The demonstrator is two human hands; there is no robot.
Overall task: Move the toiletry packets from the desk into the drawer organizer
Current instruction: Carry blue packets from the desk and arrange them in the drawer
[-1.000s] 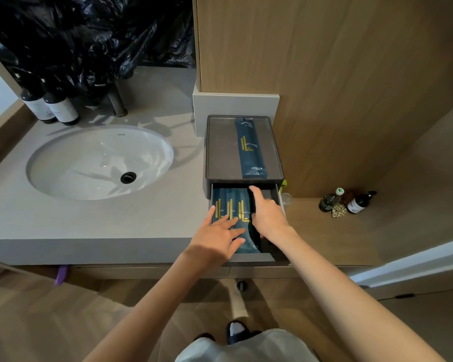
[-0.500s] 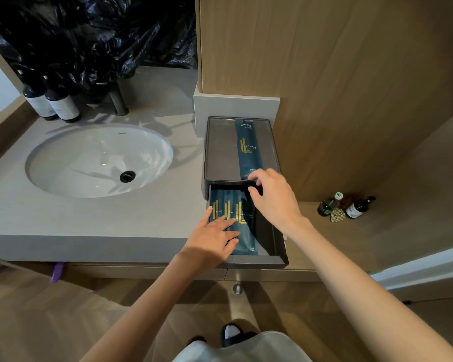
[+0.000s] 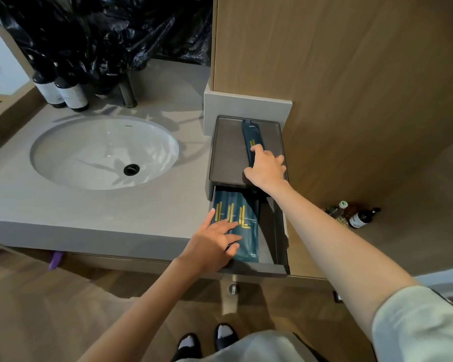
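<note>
Now the right hand (image 3: 266, 167) has its fingers (image 3: 256, 152) grasping the last long dark-blue toiletry packet (image 3: 253, 138) atop the grey drawer organizer (image 3: 226, 147); slide it off lengthwise into the open drawer (image 3: 271, 231), where the left hand (image 3: 212, 244) rests flat, unclenched, on the stowed blue packets (image 3: 242, 218).

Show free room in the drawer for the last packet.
Free: the bare strip between the packets and the drawer's right wall. Crowded: the drawer's left side, packets pinned by the left hand. The right hand is on the last packet.
</note>
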